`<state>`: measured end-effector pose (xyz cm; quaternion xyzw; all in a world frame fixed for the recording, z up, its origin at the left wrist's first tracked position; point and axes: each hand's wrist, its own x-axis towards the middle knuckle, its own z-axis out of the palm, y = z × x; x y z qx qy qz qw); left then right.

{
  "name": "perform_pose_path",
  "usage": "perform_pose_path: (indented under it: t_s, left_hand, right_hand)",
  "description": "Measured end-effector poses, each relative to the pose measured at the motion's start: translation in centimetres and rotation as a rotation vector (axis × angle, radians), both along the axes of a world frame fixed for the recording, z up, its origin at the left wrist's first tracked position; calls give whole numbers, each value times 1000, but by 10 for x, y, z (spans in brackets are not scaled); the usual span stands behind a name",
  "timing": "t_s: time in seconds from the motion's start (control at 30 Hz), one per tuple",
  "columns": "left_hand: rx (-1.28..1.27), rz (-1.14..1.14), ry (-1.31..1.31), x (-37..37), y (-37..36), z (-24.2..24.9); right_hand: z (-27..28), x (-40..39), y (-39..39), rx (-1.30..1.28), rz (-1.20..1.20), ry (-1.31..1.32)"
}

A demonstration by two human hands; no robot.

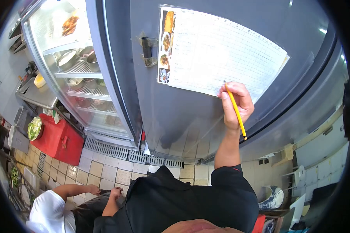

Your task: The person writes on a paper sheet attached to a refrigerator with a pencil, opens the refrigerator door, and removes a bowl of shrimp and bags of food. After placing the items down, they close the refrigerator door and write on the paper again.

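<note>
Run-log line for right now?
right hand: holds yellow pencil, tip near lower part of white gridded paper sheet | sheet: on grey metal door | left hand: lowered, grip unclear

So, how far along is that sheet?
Done: sheet is up on the grey door, marks along its top. In hand: right hand holds the yellow pencil near the lower edge. Remaining: right-side cells look blank; glare hides the middle, so total progress is unclear.
</note>
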<state>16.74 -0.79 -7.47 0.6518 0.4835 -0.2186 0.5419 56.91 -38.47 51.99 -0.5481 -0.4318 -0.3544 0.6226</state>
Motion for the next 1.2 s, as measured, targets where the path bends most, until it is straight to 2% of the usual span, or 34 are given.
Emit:
perform_pose_path:
  t_s: [0.07, 0.17, 0.23, 0.3, 0.53, 0.6, 0.7, 0.77, 0.83, 0.97, 1.07, 1.2]
  left_hand:
    - [1, 32, -3, -2, -1, -6]
    - [-4, 73, 41, -1, -5, 18]
    - [15, 28, 73, 2, -7, 40]
    - [67, -60, 103, 9, -16, 92]
    - [57, -30, 28, -5, -13, 99]
    - [57, -16, 11, -9, -10, 102]
    - [39, 6, -48, -31, 3, 66]
    - [61, 1, -4, -28, -4, 98]
    - [-15, 128, 110, -51, 13, 15]
    - [-57, 193, 64, -64, 11, 10]
    - [112, 28, 45, -71, 11, -7]
    - [159, 4, -17, -76, 15, -26]
  right_hand:
    - [2, 4, 12, -22, -8, -5]
    - [5, 15, 23, -70, -66, -91]
    - [8, 20, 29, -92, -124, -172]
    - [9, 26, 33, -100, -199, -187]
    - [0, 39, 45, -32, -413, -412]
    - [-1, 36, 47, -35, -437, -374]
    - [-2, 35, 49, -39, -460, -353]
    - [-1, 34, 49, -34, -464, -353]
    - [0, 34, 51, -19, -457, -352]
    - [-1, 34, 52, -11, -468, -348]
    - [-1, 33, 54, -5, -475, -333]
    - [-2, 34, 55, 6, -488, -338]
